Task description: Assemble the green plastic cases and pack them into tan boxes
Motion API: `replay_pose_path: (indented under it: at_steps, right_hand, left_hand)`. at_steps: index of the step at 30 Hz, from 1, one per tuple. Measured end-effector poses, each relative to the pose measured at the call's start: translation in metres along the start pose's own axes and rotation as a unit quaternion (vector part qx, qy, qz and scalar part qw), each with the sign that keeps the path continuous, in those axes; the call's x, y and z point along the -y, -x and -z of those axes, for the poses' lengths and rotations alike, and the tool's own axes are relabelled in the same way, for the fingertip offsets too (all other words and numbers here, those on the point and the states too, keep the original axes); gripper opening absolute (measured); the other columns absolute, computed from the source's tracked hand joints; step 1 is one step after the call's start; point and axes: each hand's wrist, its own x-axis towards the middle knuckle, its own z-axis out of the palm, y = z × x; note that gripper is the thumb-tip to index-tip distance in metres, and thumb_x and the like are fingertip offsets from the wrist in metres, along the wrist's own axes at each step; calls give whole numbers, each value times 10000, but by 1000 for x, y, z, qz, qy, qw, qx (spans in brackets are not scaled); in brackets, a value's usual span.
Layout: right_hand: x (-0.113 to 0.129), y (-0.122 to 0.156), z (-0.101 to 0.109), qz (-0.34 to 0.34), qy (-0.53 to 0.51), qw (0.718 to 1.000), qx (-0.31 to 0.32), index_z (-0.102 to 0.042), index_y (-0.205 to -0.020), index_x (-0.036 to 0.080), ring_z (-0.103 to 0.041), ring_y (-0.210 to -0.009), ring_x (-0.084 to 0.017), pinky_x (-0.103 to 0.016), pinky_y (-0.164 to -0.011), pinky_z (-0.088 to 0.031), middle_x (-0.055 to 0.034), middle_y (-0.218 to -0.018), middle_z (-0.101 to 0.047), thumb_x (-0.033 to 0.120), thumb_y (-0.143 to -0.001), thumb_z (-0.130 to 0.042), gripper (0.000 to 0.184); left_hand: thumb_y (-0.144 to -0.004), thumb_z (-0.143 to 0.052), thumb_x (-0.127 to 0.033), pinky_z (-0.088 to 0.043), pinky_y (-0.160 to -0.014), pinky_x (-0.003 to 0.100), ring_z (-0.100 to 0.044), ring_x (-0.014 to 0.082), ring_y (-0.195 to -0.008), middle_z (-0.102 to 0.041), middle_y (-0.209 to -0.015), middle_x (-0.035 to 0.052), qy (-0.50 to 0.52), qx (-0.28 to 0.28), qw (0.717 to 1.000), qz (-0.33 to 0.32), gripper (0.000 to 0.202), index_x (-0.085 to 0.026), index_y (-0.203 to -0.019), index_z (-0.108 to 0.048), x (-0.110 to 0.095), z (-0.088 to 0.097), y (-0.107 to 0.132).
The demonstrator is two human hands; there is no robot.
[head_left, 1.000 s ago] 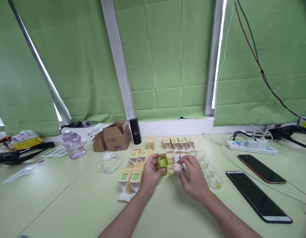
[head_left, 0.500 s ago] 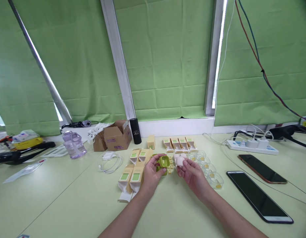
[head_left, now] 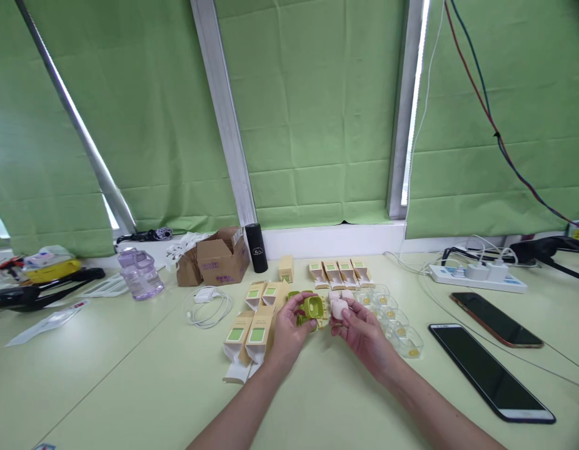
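My left hand [head_left: 292, 325] is closed around a small olive-green plastic case [head_left: 313, 307], its hollow side facing up and right. Between the thumb and fingers of my right hand [head_left: 364, 334] is a small pale pink rounded block [head_left: 339, 308], close to the case but apart from it. More pale pink pieces [head_left: 346, 294] lie just behind my right fingers. Small yellow-green pieces [head_left: 324, 315] sit between the two hands, partly hidden. Clear plastic cups [head_left: 406, 341] with yellow spots stand in rows beside my right hand. Opened cartons [head_left: 257, 334] with green squares lie left of my left hand.
Behind the hands stand a row of open small cartons [head_left: 346, 275], a closed carton [head_left: 286, 269], a black cylinder [head_left: 256, 249] and a cardboard box [head_left: 221, 257]. Two phones [head_left: 491, 369] and a power strip [head_left: 477, 279] are on the right; a purple bottle [head_left: 140, 275] and white cable [head_left: 209, 307] on the left.
The pink block in my right hand has turned and moved slightly left, nearer the green case. The case has shifted slightly right and tilted.
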Motion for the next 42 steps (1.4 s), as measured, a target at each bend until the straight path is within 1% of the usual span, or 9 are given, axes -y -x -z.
replay_pose_path:
  at_steps: [6,13,16,20,23,26,32,37,42]
  right_hand:
    - [1,2,-4,13,11,1000,-1,-703,-1075,240,-678,-809,-203,-351,-697,-558,-39,-987,-706,411,-684,-974,505]
    - [-1,1,-3,28,34,999,7,-715,-1043,238,-677,-823,-202,-391,-799,-573,-23,-946,-681,390,-670,-973,479]
    - [-1,-1,-2,36,45,998,-4,-718,-1004,230,-636,-746,-171,-344,-726,-548,-12,-912,-681,394,-650,-978,469]
    - [2,-4,-1,31,92,995,-17,-730,-966,200,-527,-611,-121,-267,-572,-450,6,-789,-661,444,-643,-980,475]
    - [4,-6,0,11,123,991,-45,-750,-939,176,-491,-575,-103,-255,-514,-414,-33,-859,-723,481,-607,-993,512]
    - [4,-7,1,-22,111,991,-71,-774,-954,166,-547,-605,-123,-260,-511,-446,-72,-937,-768,471,-555,-1015,557]
    - [6,-7,2,-37,63,996,-57,-798,-1028,157,-685,-751,-212,-291,-579,-531,-83,-907,-783,387,-529,-1024,594]
    - [3,-6,0,-10,90,995,-52,-796,-1048,141,-638,-674,-167,-273,-557,-515,-70,-842,-768,446,-567,-1016,610]
    - [-2,-8,-1,27,147,988,-48,-768,-934,150,-548,-543,-120,-269,-492,-473,-49,-778,-739,570,-567,-992,601]
  left_hand:
    - [-675,-775,-131,-542,-932,363,-685,261,-1095,-748,-1226,94,-14,3,1000,2,506,-202,-1172,-719,-3,-2,1]
    - [-683,-737,-102,-541,-921,360,-682,265,-1103,-745,-1226,94,-33,11,999,-10,506,-204,-1178,-721,-2,-2,1]
    - [-683,-719,-94,-537,-912,355,-681,259,-1087,-744,-1237,89,-47,11,999,-9,519,-208,-1189,-720,-1,-1,2]
    - [-700,-684,-85,-500,-949,358,-664,248,-1087,-745,-1239,74,-103,8,995,-14,520,-214,-1203,-727,-2,0,2]
    - [-719,-675,-86,-481,-957,362,-658,246,-1080,-750,-1230,64,-141,0,990,-13,513,-220,-1211,-730,-3,0,2]
    - [-728,-676,-80,-478,-957,369,-660,249,-1078,-756,-1226,57,-164,-12,986,-13,513,-229,-1216,-732,-3,1,1]
    - [-740,-682,-56,-491,-971,392,-660,254,-1080,-745,-1245,56,-198,-26,980,-14,520,-248,-1221,-740,-3,1,3]
    - [-733,-710,-51,-513,-990,395,-657,257,-1113,-720,-1245,73,-194,-25,981,-15,508,-249,-1199,-757,-2,-1,5]
    - [-718,-739,-32,-497,-1064,429,-646,277,-1196,-683,-1247,82,-179,-23,983,-21,517,-247,-1188,-767,3,-2,5]
